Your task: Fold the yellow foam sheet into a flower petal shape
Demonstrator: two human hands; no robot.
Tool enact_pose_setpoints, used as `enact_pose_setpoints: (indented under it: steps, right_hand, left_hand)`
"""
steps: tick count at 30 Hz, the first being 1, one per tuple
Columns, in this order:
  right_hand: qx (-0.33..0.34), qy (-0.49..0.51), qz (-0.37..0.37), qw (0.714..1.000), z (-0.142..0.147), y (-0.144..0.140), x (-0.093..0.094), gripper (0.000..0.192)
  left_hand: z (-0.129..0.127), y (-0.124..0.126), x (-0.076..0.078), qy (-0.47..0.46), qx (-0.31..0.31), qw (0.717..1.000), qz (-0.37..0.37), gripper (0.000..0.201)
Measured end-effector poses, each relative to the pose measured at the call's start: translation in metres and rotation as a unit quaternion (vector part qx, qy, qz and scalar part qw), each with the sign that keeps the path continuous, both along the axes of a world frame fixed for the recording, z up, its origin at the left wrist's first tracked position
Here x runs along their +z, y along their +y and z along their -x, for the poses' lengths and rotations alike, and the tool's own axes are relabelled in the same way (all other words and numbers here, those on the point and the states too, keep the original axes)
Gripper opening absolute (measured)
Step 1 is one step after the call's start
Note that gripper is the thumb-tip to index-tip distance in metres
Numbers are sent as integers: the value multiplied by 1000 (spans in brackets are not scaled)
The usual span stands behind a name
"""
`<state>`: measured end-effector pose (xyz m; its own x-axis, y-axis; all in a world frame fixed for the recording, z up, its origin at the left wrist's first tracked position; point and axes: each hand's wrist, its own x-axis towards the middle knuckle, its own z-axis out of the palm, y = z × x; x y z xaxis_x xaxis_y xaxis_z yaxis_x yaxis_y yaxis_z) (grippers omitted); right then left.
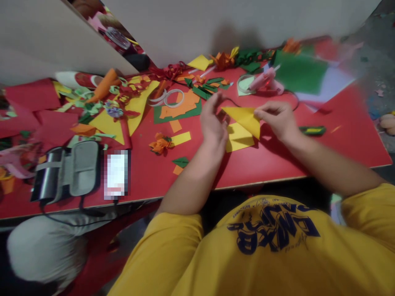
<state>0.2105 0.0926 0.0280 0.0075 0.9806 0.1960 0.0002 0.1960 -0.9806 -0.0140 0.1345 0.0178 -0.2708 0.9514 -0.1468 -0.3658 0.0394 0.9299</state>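
A piece of yellow paper point(245, 118), folded into a triangle, is held up between my two hands above the red table. My right hand point(277, 119) pinches its right corner between thumb and fingertips. At the left corner, my left hand point(214, 123) is curled with the paper's tip between its thumb and fingers; part of that grip is hidden. Below the triangle lies a flat yellow paper square point(239, 139). To the left of my left hand are an orange paper flower point(160, 144) and a small yellow strip point(181, 139).
A pink glue gun point(267, 81) with its cord lies beyond my hands, and a green cutter point(312, 130) to the right. Green sheets point(300, 72), orange cut paper point(180, 105), a roll of tape point(174, 98) and an open case point(84, 168) cover other parts. Someone's knee point(46, 250) is at lower left.
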Motion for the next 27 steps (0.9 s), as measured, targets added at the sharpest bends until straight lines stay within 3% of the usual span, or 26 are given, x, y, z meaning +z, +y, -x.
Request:
enact_pose_setpoints:
  steps: [4,6,8,10,13,19,27]
  right_hand:
    - [-45,25,12,999,-4,5,-6,30]
    - [-61,47,20,997,-5,9,-8,34]
    - [-71,76,25,994,-5,13,-9,40]
    - [-75,105,20,991,-5,16,-10,45]
    - [-72,123,14,990,-5,19,-12,49]
    - [-84,95,29,991,-12,26,-16,41]
    - [-56,71,60,994,-15,30,-16,43]
  left_hand:
    - [15,13,10,2,88,996,-30,65]
    - [5,4,10,5,49,998,-48,71]
    - [-14,-13,8,30,-57,996,-66,76]
    - [-33,-32,3,68,-154,983,-75,73]
    - [-48,-48,-1,101,-227,966,-77,65]
    - [-42,-44,-7,98,-265,957,-70,52]
    - [-45,-45,-10,100,-253,960,-62,49]
